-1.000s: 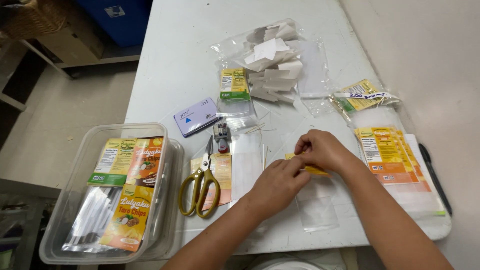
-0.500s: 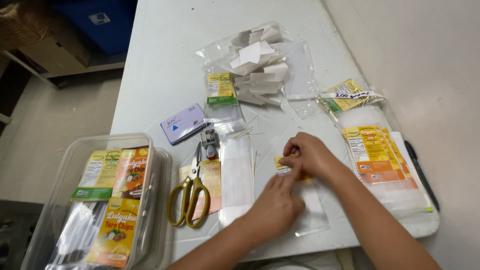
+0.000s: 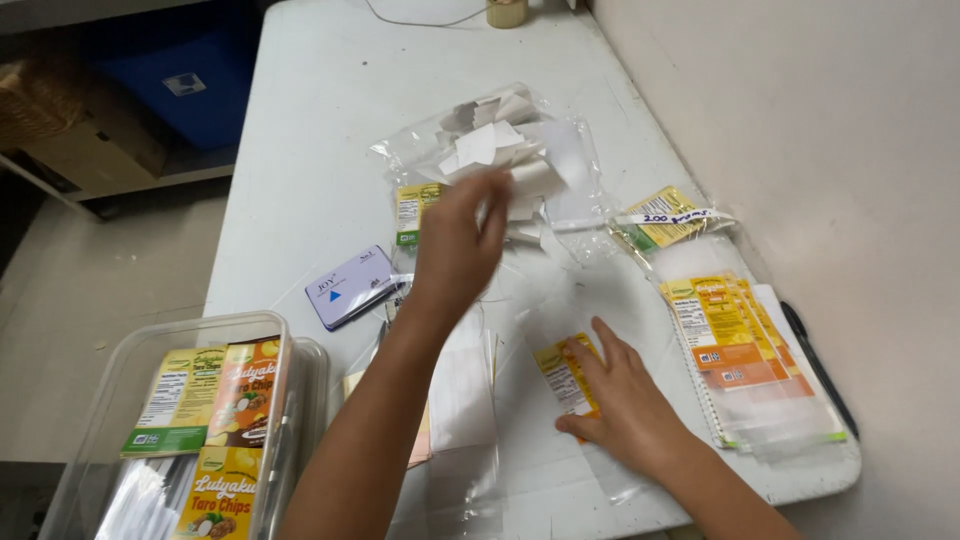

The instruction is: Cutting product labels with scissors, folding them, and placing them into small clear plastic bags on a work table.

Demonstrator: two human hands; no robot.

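Two bare hands work over a white table [image 3: 300,150]. The right hand [image 3: 625,395] lies flat near the table's near edge, fingers spread open and pressing on one yellow label [image 3: 562,372] that sits on a clear plastic sleeve. The left hand [image 3: 460,245] is raised mid-table, blurred; its fingers curl loosely toward one clear bag of white paper slips [image 3: 510,150] just beyond it, and whether they pinch anything cannot be told. One more small yellow-and-green label [image 3: 408,212] lies left of that bag, partly behind the hand. One purple ink pad [image 3: 352,287] rests left of the left wrist. To the right, one stack of yellow-and-orange labels in a clear bag [image 3: 735,345] lies close to the wall edge, with one black pen [image 3: 815,365] beside it, and one small bag of yellow labels [image 3: 665,220] sits farther back. One clear plastic tub [image 3: 120,385] of printed labels stands at the near left corner. The far half of the table holds little, only one roll of tape [image 3: 508,12] at the far edge.
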